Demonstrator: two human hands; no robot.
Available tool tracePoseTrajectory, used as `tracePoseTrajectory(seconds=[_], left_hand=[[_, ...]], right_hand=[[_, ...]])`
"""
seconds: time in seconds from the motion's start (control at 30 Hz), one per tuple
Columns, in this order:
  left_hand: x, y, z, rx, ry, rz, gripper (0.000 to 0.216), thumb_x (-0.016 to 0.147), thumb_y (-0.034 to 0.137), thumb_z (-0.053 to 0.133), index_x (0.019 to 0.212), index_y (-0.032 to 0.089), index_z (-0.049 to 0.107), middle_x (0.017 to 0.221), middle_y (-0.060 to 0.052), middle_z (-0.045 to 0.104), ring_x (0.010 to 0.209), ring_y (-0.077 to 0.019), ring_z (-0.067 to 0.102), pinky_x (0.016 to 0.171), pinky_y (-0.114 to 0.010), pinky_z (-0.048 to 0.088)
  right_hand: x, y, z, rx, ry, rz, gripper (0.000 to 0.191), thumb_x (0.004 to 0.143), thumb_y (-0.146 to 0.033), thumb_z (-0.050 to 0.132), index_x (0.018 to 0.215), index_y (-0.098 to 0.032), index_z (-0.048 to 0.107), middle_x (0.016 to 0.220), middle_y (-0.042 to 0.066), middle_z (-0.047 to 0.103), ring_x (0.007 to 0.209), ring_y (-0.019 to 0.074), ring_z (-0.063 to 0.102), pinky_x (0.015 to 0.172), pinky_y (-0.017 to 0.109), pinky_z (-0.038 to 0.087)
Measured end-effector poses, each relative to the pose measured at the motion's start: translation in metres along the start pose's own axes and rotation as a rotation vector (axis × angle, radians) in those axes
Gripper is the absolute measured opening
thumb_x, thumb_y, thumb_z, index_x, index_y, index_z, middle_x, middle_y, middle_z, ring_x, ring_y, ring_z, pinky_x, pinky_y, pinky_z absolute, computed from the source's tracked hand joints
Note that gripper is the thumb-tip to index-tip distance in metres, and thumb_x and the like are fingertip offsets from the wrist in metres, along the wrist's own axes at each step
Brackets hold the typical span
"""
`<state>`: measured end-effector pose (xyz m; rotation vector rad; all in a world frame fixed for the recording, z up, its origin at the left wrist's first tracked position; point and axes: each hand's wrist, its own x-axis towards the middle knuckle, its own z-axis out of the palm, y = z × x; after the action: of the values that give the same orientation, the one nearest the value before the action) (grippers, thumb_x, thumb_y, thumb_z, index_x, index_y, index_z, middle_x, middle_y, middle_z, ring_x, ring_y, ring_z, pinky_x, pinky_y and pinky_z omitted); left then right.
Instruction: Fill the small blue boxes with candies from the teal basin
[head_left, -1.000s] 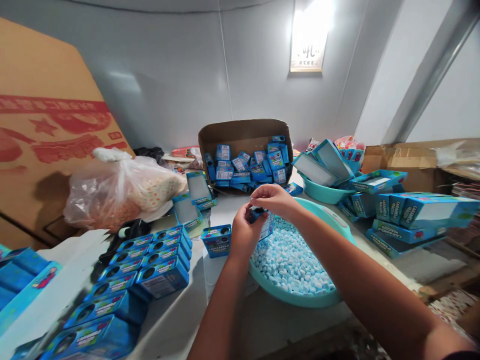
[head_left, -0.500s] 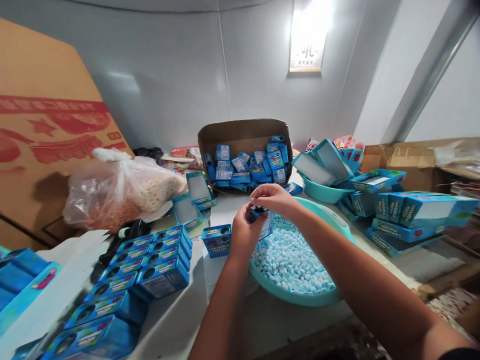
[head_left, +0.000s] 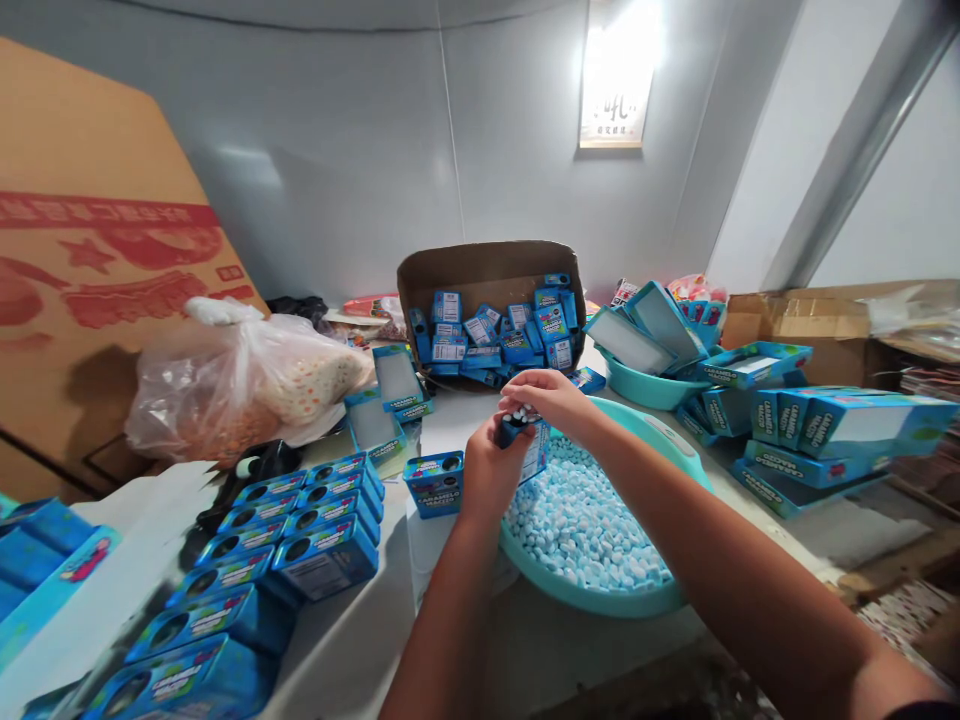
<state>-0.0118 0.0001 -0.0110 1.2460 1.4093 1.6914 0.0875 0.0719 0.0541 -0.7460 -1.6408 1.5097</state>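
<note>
Head view: the left hand [head_left: 501, 460] has its fingers wrapped round a small blue box [head_left: 535, 455], held upright above the near side of a turquoise plastic basin [head_left: 600, 604] filled with smooth, pale blue and white pellets [head_left: 592, 525]. The right hand [head_left: 551, 397] arches over the box's mouth, fingers bent, pellets showing beneath; whether it grips any, I cannot tell. A second box [head_left: 436, 487], left of the hands, reads "CARAMELO", its lower word less legible. Glossy card trays [head_left: 870, 425] at right repeat "CARAMELO". Red lettering on the large brown carton [head_left: 105, 250] is too blurred to read.
</note>
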Motion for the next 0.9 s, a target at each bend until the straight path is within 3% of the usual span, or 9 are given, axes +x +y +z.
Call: tracePoseTrajectory(seconds=[0.37,0.53,0.6,0.73,0.83,0.9], left_hand=[[0.001,0.000,0.000,-0.015,0.001,0.010,0.032,0.077,0.034,0.071,0.104,0.015,0.069,0.092,-0.003,0.073,0.085,-0.0174,0.064,0.077,-0.026,0.047],[-0.001,0.007,-0.001,0.202,-0.006,0.036,0.028,0.080,0.037,0.068,0.099,0.017,0.071,0.083,-0.002,0.072,0.076,-0.0176,0.064,0.070,-0.027,0.046],[-0.001,0.007,0.000,0.245,0.027,0.016,0.030,0.080,0.036,0.069,0.103,0.017,0.070,0.090,-0.005,0.074,0.082,-0.0198,0.066,0.075,-0.030,0.047],[-0.001,0.000,0.001,0.139,0.126,-0.008,0.048,0.076,0.035,0.074,0.121,0.019,0.063,0.113,-0.009,0.070,0.104,-0.0230,0.065,0.089,-0.032,0.048],[-0.002,-0.004,0.002,0.129,0.149,-0.008,0.052,0.076,0.039,0.074,0.121,0.020,0.055,0.093,-0.005,0.067,0.084,-0.0180,0.064,0.075,-0.029,0.048],[-0.003,-0.005,0.002,0.135,0.147,-0.017,0.048,0.077,0.040,0.073,0.116,0.021,0.052,0.079,0.001,0.062,0.069,-0.0144,0.059,0.066,-0.026,0.044]], right_hand=[[-0.001,-0.005,0.003,0.102,0.025,0.053,0.026,0.089,-0.035,0.067,0.075,-0.014,0.067,0.074,0.008,0.074,0.068,0.0144,0.070,0.069,0.025,0.057],[-0.002,-0.007,0.004,0.160,-0.011,0.006,0.029,0.087,-0.040,0.068,0.073,-0.014,0.065,0.077,0.010,0.074,0.070,0.0175,0.071,0.076,0.032,0.058],[-0.001,-0.006,0.001,0.139,-0.020,-0.025,0.029,0.086,-0.041,0.066,0.074,-0.014,0.066,0.080,0.010,0.073,0.072,0.0178,0.071,0.077,0.032,0.056],[0.006,0.000,-0.013,-0.179,0.091,-0.126,0.026,0.087,-0.036,0.057,0.073,-0.016,0.065,0.077,0.006,0.069,0.069,0.0145,0.063,0.070,0.027,0.050],[0.008,0.005,-0.025,-0.678,0.185,-0.222,0.026,0.088,-0.030,0.053,0.068,-0.017,0.062,0.067,0.002,0.061,0.062,0.0129,0.051,0.060,0.025,0.037],[0.007,0.005,-0.029,-0.940,0.176,-0.238,0.030,0.090,-0.030,0.050,0.065,-0.017,0.061,0.063,0.001,0.057,0.060,0.0125,0.044,0.058,0.026,0.030]])
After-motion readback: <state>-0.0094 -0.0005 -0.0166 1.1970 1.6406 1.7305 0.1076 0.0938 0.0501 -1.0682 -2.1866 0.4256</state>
